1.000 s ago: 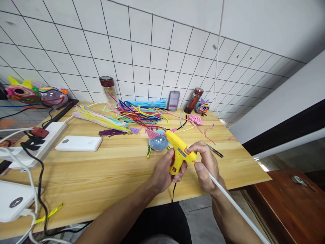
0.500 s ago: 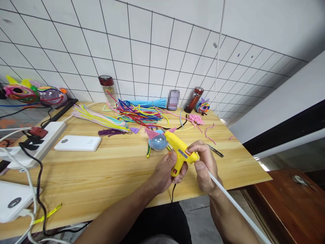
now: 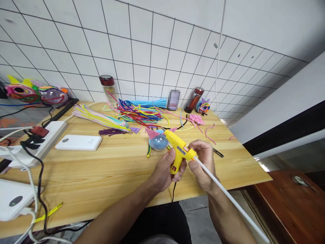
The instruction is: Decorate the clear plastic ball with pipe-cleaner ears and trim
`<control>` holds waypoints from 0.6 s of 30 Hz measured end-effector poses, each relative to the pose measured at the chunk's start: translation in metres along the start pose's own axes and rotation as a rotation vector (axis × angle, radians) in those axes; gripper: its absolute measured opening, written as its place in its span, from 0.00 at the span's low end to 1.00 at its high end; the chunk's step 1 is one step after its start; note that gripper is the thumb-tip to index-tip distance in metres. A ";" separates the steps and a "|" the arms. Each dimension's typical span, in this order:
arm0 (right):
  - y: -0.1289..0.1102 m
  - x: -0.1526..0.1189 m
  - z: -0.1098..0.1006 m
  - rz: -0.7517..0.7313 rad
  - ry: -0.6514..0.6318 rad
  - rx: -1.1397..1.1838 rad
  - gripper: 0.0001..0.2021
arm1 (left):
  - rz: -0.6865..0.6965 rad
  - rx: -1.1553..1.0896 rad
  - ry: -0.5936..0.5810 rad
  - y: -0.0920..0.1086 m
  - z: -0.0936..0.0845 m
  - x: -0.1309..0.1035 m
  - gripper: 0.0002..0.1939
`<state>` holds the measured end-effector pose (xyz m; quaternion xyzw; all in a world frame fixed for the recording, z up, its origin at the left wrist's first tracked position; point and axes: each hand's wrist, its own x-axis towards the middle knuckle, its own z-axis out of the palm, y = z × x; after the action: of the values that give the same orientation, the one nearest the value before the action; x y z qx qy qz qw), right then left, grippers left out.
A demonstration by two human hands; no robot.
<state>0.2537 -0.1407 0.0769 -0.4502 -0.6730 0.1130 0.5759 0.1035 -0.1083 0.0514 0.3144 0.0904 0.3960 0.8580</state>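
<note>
Bottles, two: one clear glass with a dark red lid (image 3: pixel 108 90), its contents too small for me to make out; one reddish-brown flask (image 3: pixel 194 100), capped, its inside hidden from me. Glue gun (image 3: pixel 179 149), one: yellow, red switch low on the handle, grey label along the body, nozzle pointing up and left, black cord hanging below. It sits in my hands above the wooden table (image 3: pixel 114 179), overlapping in my view the right side of a clear ball (image 3: pixel 158 142), tinted blue, bearing two pink striped triangles. Glue stick (image 3: pixel 228 196), one: long, whitish, entering the gun's rear and slanting down over my right forearm. Left hand (image 3: pixel 162 173), one: fingers wrapped around the gun's handle, thumb laid on top. Right hand (image 3: pixel 203 166), one: fingers loosely curled by the gun's rear, thumb apart from the index finger; whether they touch the stick I cannot tell. White power banks (image 3: pixel 78 143), two. Power strip (image 3: pixel 52 140), one, plugs seated in it. Black cutter (image 3: pixel 218 153), one, just beyond my right hand. Multicoloured stems (image 3: pixel 142 113), one heap, too tangled to count. Purple triangle (image 3: pixel 135 129), one, left of the ball.
</note>
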 end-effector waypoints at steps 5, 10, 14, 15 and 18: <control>0.005 -0.006 -0.003 -0.143 0.033 0.050 0.19 | -0.011 -0.002 0.006 0.003 -0.002 0.000 0.33; 0.004 -0.008 -0.007 -0.201 0.121 -0.030 0.13 | -0.015 -0.031 -0.016 0.010 0.004 -0.002 0.35; 0.006 -0.007 -0.006 -0.238 0.183 -0.087 0.13 | -0.002 -0.014 -0.010 0.011 0.007 -0.003 0.36; 0.006 -0.006 -0.005 -0.248 0.189 -0.089 0.14 | -0.008 -0.006 -0.001 0.011 0.007 -0.003 0.36; 0.005 -0.005 -0.003 -0.271 0.193 -0.084 0.16 | -0.031 0.015 0.034 0.010 0.007 -0.003 0.36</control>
<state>0.2582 -0.1423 0.0709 -0.3877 -0.6731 -0.0375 0.6286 0.0980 -0.1092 0.0625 0.3124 0.1127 0.3875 0.8600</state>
